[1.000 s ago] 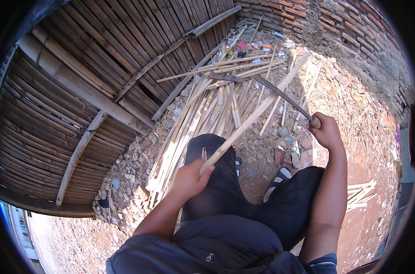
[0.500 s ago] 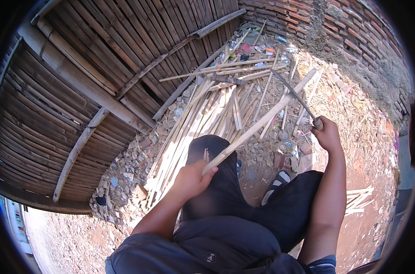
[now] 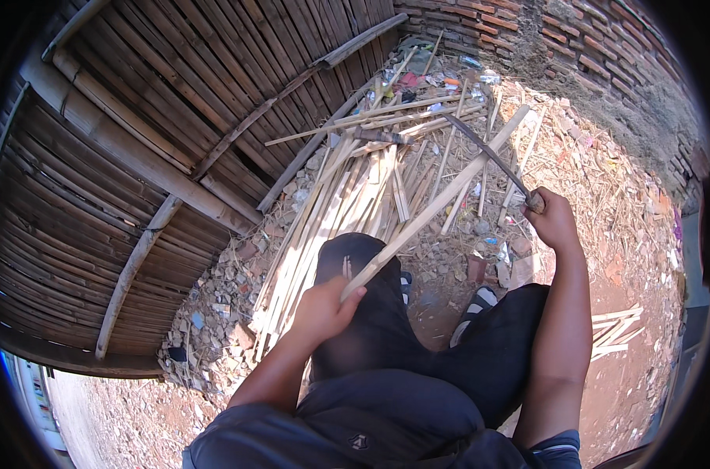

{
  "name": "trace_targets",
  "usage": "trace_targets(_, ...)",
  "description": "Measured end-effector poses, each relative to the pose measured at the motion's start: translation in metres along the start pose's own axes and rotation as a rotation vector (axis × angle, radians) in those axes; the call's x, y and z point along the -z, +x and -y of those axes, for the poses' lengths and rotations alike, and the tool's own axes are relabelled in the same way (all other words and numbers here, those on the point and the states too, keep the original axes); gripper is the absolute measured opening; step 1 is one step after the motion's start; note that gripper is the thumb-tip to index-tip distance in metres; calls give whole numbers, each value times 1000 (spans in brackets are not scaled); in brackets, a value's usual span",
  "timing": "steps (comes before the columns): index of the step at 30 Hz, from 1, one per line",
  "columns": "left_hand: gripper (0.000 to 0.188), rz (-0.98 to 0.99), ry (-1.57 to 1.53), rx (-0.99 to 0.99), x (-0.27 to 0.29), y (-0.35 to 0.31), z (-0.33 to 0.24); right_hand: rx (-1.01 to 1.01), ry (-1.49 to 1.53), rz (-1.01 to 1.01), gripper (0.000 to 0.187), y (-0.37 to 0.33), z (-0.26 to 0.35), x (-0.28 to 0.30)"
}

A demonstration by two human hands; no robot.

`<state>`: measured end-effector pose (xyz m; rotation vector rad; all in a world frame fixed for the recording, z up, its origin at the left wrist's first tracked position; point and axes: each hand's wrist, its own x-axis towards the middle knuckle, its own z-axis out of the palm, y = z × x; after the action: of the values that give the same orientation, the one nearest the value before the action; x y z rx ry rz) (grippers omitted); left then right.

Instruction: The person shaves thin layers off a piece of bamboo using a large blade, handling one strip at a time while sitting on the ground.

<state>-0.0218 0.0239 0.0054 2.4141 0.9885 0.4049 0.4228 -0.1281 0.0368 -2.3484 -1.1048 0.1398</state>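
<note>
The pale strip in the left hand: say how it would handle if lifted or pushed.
The pale strip is probably stiff, running straight out from the left hand. It looks slim, so likely light for its length. Its flat face suggests sliding rather than rolling.

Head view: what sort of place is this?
Probably an outdoor yard or a corner beside a shed: a slatted structure on the left, a rough brick wall at the far side, and sunlit ground strewn with rubble and litter.
</note>
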Motion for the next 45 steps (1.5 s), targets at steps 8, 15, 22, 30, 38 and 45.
trace_targets(8, 39, 52, -24, 38, 1, 4, -3, 253, -147, 380, 37, -31, 51, 5)
trace_targets(15, 41, 84, 31, 75, 4, 3, -3, -17, -50, 68, 37, -8, 5, 7)
trace_targets(22, 42, 19, -29, 10, 0, 3, 2, 290, -79, 259, 36, -29, 35, -5)
trace_targets(30, 45, 71, -30, 65, 4, 1, -2, -16, 112, 77, 35, 2, -16, -10)
trace_targets(38, 44, 78, -39, 49, 3, 3, 3, 263, -79, 360, 37, -27, 41, -4)
trace_targets(45, 45, 84, -22, 100, 8, -2, -1, -10, -5, 184, 33, -7, 6, -3)
